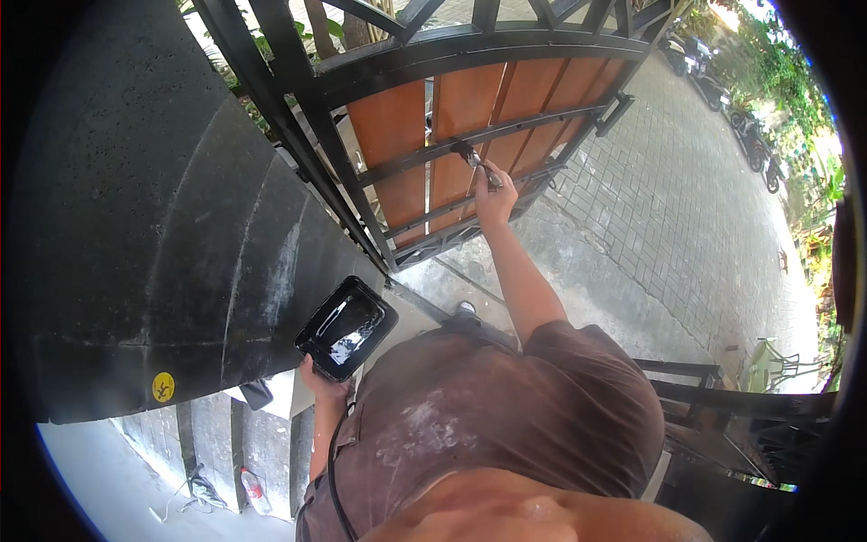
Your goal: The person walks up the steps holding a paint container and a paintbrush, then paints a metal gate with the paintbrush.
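Observation:
My right hand (pixel 496 191) is stretched forward and closed around the handle of a paintbrush (pixel 471 156). The dark bristles touch, or nearly touch, a black crossbar (pixel 397 165) of the gate. Behind that bar run upright orange-brown panels (pixel 465 95), set in a black metal frame. Low on the left, my left hand (pixel 323 383) grips the near edge of a black paint tray (pixel 347 327). Glossy dark liquid lies in the tray and reflects light. The fingers under the tray are partly hidden.
A dark wall (pixel 181 226) with a round yellow sticker stands close on my left. Below it, a plastic bottle (pixel 255 490) and a bundle of cord (pixel 206 489) are on the floor. Motorcycles (pixel 754 149) line the paved driveway (pixel 668 208). Black metalwork (pixel 741 402) is at right.

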Action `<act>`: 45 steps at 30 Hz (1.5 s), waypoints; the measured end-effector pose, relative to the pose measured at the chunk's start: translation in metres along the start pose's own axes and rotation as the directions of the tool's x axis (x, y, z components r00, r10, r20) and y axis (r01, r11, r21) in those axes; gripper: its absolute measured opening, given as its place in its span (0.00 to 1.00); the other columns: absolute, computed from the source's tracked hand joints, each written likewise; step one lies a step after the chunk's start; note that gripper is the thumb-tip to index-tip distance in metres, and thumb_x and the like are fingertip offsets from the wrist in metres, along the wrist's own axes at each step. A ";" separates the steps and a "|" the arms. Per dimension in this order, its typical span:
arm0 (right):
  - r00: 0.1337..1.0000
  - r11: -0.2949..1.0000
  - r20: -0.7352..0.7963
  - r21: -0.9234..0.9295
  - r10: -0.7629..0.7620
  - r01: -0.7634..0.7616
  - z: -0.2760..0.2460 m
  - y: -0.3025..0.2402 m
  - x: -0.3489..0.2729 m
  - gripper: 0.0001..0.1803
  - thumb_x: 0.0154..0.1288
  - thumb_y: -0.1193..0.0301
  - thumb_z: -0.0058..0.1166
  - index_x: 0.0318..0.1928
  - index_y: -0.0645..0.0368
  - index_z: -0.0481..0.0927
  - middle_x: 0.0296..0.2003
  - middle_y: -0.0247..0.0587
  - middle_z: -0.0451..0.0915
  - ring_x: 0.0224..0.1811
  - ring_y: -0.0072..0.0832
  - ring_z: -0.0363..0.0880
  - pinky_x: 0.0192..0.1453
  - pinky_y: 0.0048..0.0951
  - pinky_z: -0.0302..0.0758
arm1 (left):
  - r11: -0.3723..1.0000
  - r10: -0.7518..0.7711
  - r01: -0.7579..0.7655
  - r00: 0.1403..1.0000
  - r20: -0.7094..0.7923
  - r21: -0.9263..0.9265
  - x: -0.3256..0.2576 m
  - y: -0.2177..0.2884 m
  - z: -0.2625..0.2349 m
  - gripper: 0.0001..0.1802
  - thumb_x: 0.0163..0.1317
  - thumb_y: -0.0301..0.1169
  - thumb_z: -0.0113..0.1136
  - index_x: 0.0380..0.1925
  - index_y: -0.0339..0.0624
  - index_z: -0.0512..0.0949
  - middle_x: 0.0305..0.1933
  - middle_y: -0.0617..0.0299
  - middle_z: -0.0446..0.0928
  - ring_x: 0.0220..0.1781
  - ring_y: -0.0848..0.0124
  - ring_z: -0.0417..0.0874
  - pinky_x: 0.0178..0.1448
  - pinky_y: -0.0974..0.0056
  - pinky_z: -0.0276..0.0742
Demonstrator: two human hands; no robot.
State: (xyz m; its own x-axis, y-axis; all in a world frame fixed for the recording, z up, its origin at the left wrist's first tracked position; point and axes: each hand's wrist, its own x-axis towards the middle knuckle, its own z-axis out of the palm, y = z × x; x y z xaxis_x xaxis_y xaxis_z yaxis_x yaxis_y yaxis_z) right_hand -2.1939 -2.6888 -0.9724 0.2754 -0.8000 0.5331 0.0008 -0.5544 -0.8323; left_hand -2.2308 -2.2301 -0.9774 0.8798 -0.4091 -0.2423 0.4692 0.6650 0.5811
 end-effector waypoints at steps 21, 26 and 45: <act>0.998 0.998 0.024 0.032 0.054 -0.055 0.042 -0.041 -0.061 0.10 0.66 0.75 0.62 0.47 0.61 0.85 0.36 0.45 0.82 0.36 0.33 0.83 0.42 0.30 0.77 | 0.999 -0.023 0.025 0.997 0.068 -0.026 0.008 0.002 0.013 0.40 0.60 0.51 0.54 0.67 0.35 0.68 0.66 0.45 0.75 0.66 0.48 0.77 0.68 0.45 0.76; 0.976 0.975 0.191 0.174 0.101 -0.135 0.046 -0.067 -0.083 0.11 0.66 0.77 0.63 0.48 0.61 0.85 0.35 0.43 0.80 0.34 0.29 0.80 0.40 0.28 0.76 | 0.998 -0.039 0.040 0.998 0.044 -0.038 0.010 0.002 0.013 0.40 0.60 0.51 0.53 0.67 0.35 0.69 0.65 0.45 0.75 0.65 0.48 0.78 0.67 0.45 0.76; 0.949 0.881 0.230 0.373 0.218 -0.293 0.031 0.015 -0.049 0.10 0.68 0.74 0.63 0.48 0.61 0.85 0.33 0.30 0.79 0.33 0.15 0.74 0.36 0.19 0.70 | 0.999 -0.039 0.040 0.999 0.013 -0.021 0.000 0.004 0.001 0.39 0.60 0.51 0.57 0.66 0.36 0.69 0.65 0.48 0.75 0.65 0.51 0.78 0.69 0.47 0.74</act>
State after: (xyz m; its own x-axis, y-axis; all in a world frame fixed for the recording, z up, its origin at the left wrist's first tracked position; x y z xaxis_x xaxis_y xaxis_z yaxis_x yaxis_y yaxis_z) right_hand -2.1778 -2.6510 -1.0160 0.4825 -0.8267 0.2894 0.2784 -0.1685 -0.9456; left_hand -2.2287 -2.2279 -0.9744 0.8595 -0.4429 -0.2552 0.5053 0.6610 0.5547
